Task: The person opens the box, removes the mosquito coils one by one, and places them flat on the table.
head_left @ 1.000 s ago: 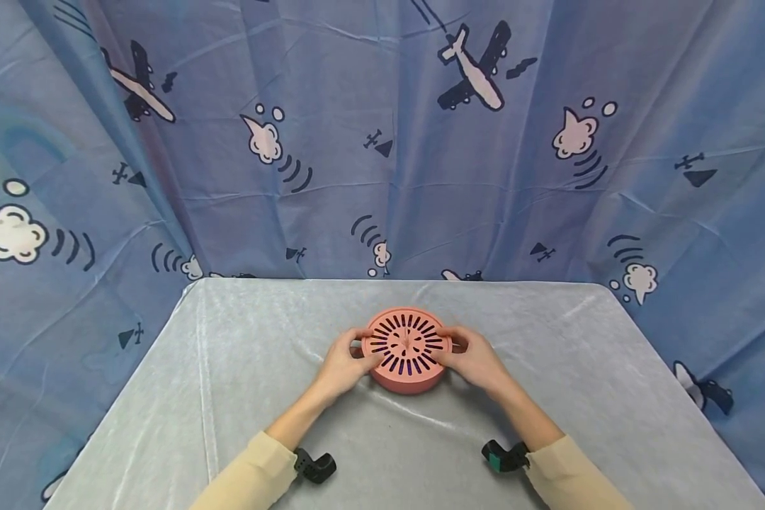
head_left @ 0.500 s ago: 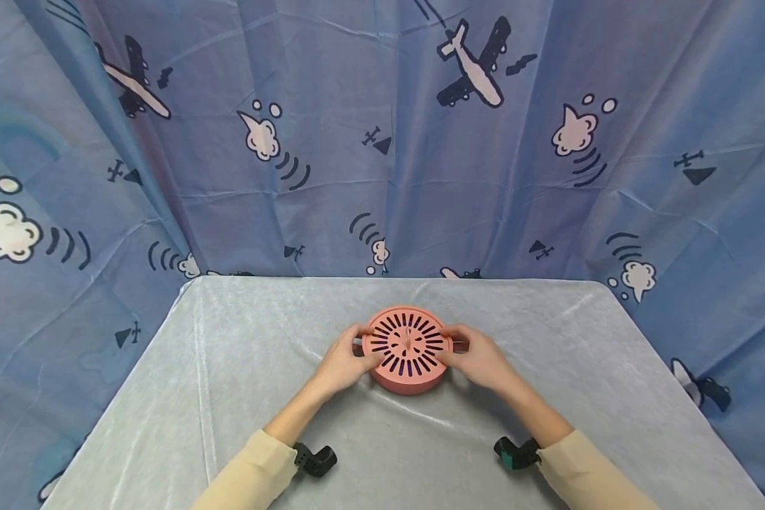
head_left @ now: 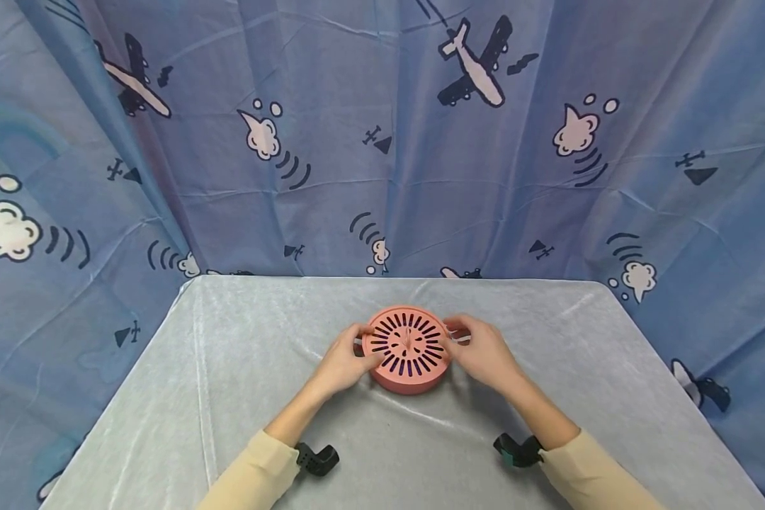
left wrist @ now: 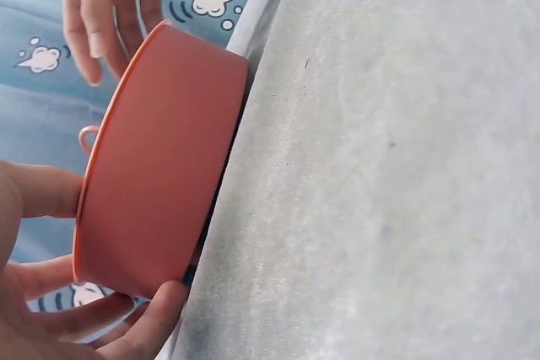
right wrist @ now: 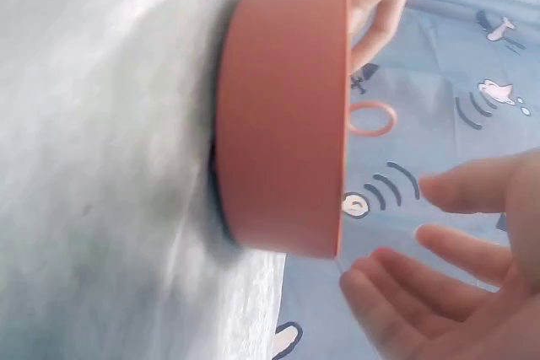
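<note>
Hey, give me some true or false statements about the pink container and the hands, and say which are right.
1. The left hand holds the edge of the pink container. True.
2. The right thumb presses on the container's top. False: in the right wrist view, the thumb of the right hand is apart from it.
3. A small loop stands up from the container's top. True.
4. The container lies on its side. False: it sits upright on the pale cloth.
5. Both sleeves are dark blue. False: the sleeves are pale yellow.
</note>
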The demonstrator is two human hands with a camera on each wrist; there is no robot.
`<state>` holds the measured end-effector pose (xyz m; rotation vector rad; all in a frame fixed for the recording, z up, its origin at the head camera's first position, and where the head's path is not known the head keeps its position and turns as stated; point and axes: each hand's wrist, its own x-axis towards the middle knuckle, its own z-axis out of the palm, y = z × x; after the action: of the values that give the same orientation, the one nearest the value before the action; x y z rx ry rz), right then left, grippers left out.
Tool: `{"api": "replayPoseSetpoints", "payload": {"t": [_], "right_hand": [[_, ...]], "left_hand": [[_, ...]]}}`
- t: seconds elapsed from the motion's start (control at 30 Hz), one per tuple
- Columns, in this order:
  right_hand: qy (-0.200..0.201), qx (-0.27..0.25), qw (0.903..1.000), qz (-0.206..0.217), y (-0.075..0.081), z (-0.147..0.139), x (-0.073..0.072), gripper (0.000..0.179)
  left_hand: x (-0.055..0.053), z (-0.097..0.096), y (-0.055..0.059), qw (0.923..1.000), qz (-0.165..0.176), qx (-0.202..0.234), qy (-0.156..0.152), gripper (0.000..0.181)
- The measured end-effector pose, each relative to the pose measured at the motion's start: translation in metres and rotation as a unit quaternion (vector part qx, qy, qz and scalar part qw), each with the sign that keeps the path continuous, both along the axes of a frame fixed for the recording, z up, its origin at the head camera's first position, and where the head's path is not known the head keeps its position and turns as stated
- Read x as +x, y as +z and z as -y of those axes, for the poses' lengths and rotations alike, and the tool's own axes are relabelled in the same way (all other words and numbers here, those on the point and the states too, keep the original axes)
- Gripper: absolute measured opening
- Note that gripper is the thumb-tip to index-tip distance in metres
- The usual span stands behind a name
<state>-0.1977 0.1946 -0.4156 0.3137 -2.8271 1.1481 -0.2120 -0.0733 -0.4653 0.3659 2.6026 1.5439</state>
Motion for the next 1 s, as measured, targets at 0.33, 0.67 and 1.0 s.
{"api": "replayPoseSetpoints", "payload": {"t": [0.33,0.67,1.0], "right_hand": [[0.003,-0.071,0.9975,0.004,0.004,0.020,-0.008,0.039],[0.019,-0.135,0.9895,0.049,-0.007,0.043,-0.014,0.039],[0.011,-0.176,0.9748,0.137,-0.013,0.057,-0.023,0.037]], "left_hand": [[0.001,0.001,0.000,0.9999,0.011,0.002,0.005,0.057],[-0.001,0.001,-0.001,0.9999,0.008,0.008,-0.007,0.056],[0.000,0.002,0.001,1.0000,0.005,0.006,-0.003,0.058]]}}
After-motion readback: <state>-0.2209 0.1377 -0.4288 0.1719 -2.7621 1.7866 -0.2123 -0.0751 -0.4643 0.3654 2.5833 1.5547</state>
